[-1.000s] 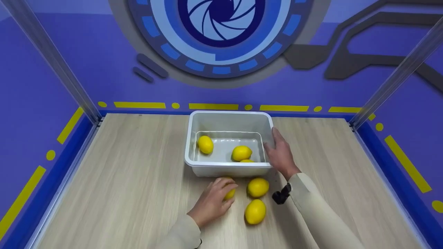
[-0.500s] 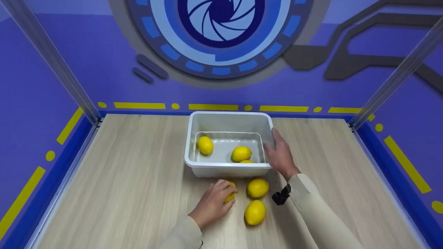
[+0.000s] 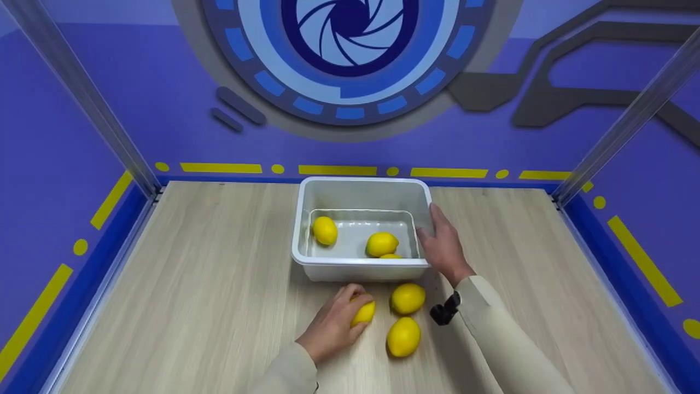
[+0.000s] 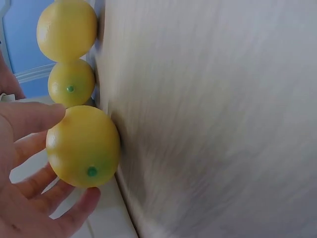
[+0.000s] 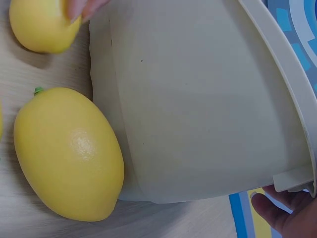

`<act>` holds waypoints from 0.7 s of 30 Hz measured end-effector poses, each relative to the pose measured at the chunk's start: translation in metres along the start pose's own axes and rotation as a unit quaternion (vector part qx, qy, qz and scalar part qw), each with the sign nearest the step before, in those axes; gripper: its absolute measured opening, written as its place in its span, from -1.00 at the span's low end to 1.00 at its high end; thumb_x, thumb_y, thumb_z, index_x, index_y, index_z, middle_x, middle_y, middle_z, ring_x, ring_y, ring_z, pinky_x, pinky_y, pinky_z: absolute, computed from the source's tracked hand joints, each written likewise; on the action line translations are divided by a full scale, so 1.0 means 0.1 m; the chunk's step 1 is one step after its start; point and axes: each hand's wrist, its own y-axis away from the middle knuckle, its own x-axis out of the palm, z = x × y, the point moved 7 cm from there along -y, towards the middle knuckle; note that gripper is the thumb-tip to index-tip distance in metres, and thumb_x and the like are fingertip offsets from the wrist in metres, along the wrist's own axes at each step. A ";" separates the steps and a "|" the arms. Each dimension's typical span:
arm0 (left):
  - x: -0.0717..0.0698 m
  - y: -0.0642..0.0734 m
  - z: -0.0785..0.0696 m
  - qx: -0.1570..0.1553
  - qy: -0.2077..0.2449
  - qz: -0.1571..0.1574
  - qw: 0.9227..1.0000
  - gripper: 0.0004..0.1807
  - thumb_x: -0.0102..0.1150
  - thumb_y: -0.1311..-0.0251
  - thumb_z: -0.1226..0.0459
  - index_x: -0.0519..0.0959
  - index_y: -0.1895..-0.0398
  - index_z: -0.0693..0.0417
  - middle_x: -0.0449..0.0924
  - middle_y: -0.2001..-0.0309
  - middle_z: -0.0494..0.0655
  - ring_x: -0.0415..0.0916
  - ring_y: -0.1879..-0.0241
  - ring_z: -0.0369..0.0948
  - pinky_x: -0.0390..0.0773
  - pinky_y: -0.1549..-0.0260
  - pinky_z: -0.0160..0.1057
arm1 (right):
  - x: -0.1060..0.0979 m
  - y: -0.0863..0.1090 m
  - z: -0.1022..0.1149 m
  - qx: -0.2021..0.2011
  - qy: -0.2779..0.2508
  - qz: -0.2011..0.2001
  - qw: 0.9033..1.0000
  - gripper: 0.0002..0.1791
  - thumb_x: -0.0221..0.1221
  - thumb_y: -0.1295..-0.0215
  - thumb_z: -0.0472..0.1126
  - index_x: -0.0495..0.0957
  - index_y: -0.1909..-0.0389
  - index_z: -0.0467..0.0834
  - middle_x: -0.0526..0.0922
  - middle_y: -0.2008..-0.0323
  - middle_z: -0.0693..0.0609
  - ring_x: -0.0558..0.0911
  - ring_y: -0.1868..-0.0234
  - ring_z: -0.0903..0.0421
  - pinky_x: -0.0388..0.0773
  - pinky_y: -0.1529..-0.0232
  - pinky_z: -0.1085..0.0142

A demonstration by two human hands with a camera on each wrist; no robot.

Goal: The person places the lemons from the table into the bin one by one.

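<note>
A pale grey plastic bin [image 3: 361,272] stands at the back middle of the table. My right hand [image 3: 445,243] grips its right rim, thumb over the inside and fingers outside. Three yellow lemons are inside, one lemon [image 3: 325,230] at the left and another lemon [image 3: 381,244] at the right, partly covering the third. In front of the bin my left hand [image 3: 331,324] holds a lemon [image 4: 81,146] between thumb and curled fingers, low at the tabletop. To its right lie two loose lemons, the farther lemon [image 3: 407,299] close to the bin and the nearer lemon [image 3: 403,337].
The wooden table [image 3: 208,273] is enclosed by blue-purple panels [image 3: 350,148] at the back and sides. Metal posts [image 3: 629,120] rise at its back corners. A black wrist device [image 3: 445,309] sits at the right sleeve.
My left fingers have shifted over the lemon, which has come slightly nearer and shows more of its surface. My right hand, the bin and the other lemons have stayed put.
</note>
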 end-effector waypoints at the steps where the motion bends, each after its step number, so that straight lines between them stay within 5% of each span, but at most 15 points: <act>1: 0.01 0.00 0.01 -0.005 0.004 0.007 1.000 -0.55 0.31 -0.16 0.15 0.52 -0.14 -0.10 0.39 -0.10 -0.18 0.42 -0.05 -0.23 0.52 -0.09 -0.15 | 0.00 0.00 0.00 -0.001 0.000 0.000 1.000 -0.24 -0.04 -0.48 -0.14 -0.22 -0.55 -0.02 -0.05 -0.55 -0.03 0.02 -0.55 -0.04 -0.01 -0.50 -0.04; 9: 0.06 0.01 0.01 -0.026 0.022 0.053 0.998 -0.52 0.32 -0.15 0.14 0.49 -0.18 -0.17 0.37 -0.05 -0.24 0.41 0.02 -0.29 0.53 -0.04 -0.20 | 0.00 -0.01 -0.01 0.001 0.001 0.005 1.000 -0.23 -0.05 -0.49 -0.11 -0.24 -0.55 0.01 -0.08 -0.55 -0.01 0.00 -0.55 -0.02 -0.03 -0.50 -0.03; 21: 0.05 0.02 0.01 -0.026 0.032 0.060 0.997 -0.51 0.29 -0.17 0.15 0.49 -0.20 -0.19 0.37 -0.06 -0.28 0.40 0.02 -0.32 0.54 -0.04 -0.22 | 0.00 -0.02 -0.02 0.000 -0.003 0.004 1.000 -0.24 -0.04 -0.49 -0.07 -0.23 -0.55 0.07 -0.04 -0.55 0.02 0.04 -0.54 -0.02 0.01 -0.49 -0.06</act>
